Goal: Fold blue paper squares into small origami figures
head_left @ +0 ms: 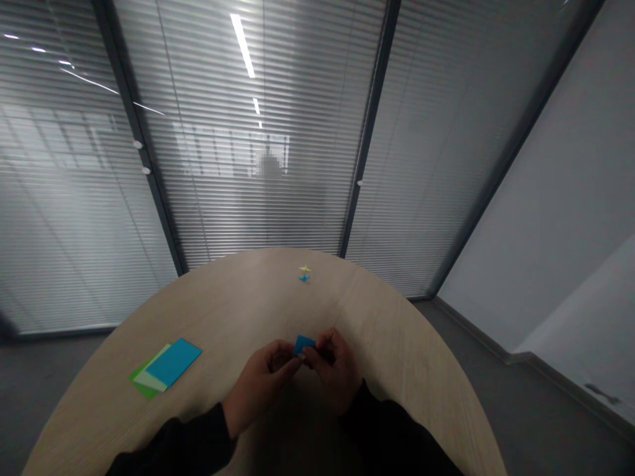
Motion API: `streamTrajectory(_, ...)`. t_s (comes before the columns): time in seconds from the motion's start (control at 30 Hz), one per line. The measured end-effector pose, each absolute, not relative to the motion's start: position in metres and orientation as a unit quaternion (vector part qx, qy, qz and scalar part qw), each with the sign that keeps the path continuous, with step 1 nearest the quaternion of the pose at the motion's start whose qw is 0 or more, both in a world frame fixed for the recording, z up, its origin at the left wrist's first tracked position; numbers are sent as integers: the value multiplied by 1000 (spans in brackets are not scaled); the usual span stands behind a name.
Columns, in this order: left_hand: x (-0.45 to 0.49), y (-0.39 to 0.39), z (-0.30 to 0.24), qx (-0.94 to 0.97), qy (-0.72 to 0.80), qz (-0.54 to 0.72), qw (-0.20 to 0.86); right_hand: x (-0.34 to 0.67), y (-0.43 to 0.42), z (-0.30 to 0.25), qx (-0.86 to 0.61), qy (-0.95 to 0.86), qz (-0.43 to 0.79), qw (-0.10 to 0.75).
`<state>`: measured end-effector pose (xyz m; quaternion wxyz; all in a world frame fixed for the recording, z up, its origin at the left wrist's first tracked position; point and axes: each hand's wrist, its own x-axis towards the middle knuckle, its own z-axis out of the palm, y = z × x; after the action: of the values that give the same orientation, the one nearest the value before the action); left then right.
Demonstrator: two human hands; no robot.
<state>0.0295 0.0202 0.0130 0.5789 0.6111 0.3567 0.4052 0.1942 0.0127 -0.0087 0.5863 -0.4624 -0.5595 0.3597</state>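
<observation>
Small blue paper piece is held above the desk, its long axis running roughly left-right and tilted slightly, with the fingers pressed together on it from both sides, left hand at its lower edge, right hand at its right end.

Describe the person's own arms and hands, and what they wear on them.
The left hand and the right hand are bare, without gloves. Each arm wears a long black sleeve reaching the wrist, the left sleeve and the right sleeve, with no markings visible.
</observation>
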Motion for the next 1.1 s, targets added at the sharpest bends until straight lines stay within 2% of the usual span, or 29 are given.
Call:
streamTrajectory(0.23,29,19,16,620,385,408,548,193,12,-13,-459,-579,336,584)
streamTrajectory(0.5,28,20,14,638,414,400,511,191,10,-12,-451,-568,367,582)
streamTrajectory(0.73,26,22,10,613,408,404,543,188,9,-8,-440,-554,396,585)
streamTrajectory(1.1,24,22,8,561,379,438,592,190,9,-11,-469,-587,337,567)
